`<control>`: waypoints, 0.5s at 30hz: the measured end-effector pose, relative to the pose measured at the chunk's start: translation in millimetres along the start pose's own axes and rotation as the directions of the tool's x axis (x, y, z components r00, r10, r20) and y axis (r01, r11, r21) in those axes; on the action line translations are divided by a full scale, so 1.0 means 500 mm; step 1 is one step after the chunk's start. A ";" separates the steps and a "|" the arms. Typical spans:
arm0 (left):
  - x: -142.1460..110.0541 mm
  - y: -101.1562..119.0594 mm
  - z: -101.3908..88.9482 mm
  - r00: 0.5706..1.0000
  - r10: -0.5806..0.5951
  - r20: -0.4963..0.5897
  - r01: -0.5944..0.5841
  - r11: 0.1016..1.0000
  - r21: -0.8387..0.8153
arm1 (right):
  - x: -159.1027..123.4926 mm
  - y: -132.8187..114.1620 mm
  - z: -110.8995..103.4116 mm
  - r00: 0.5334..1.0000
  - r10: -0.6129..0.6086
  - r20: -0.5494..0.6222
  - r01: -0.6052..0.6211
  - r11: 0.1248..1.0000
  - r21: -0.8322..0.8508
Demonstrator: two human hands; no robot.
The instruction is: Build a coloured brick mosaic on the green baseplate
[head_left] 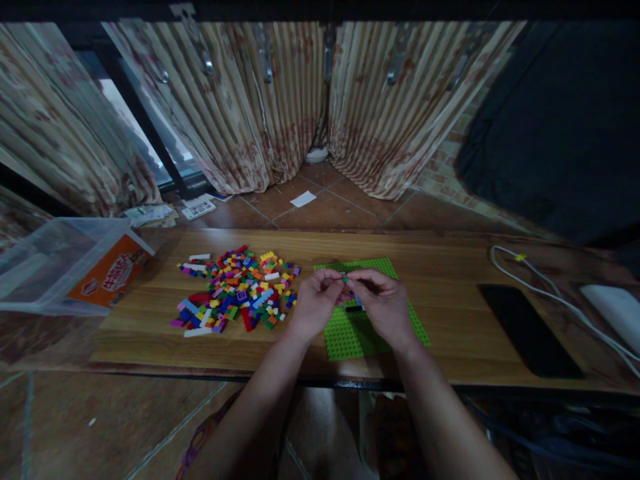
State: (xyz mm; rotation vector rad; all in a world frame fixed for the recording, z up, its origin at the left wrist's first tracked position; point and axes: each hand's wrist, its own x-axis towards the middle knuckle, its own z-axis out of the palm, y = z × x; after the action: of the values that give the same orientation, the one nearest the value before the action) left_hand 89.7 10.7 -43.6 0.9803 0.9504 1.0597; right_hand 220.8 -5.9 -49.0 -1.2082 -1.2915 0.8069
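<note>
Over a green studded baseplate [345,343], my left hand [316,303] and my right hand [383,303] meet with their fingertips almost touching. Between the fingertips is a small green toy brick [345,279], pinched from both sides. Its exact shape is too small to make out. Below the hands a black piece [354,309] lies on the baseplate, with some blue and other coloured bricks partly hidden by my right fingers. To the left, a loose pile of multicoloured toy bricks [240,283] spreads over the wooden tabletop [165,347].
A clear plastic bin [55,260] with an orange label stands at the far left. On the right lie a black phone-like slab [530,330], a white cable [550,290] and a white device [613,310]. Curtains [280,107] hang behind the table.
</note>
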 end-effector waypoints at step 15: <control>0.010 -0.035 -0.026 0.993 0.115 0.020 -0.112 0.900 0.422 | 0.011 0.030 -0.036 0.987 0.009 -0.162 -0.066 0.933 -0.353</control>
State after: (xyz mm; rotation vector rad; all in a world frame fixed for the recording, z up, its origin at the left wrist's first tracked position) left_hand 83.0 14.5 -64.5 1.4050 1.1674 0.9702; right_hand 242.1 -0.7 -59.6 -1.5583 -1.3221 0.5003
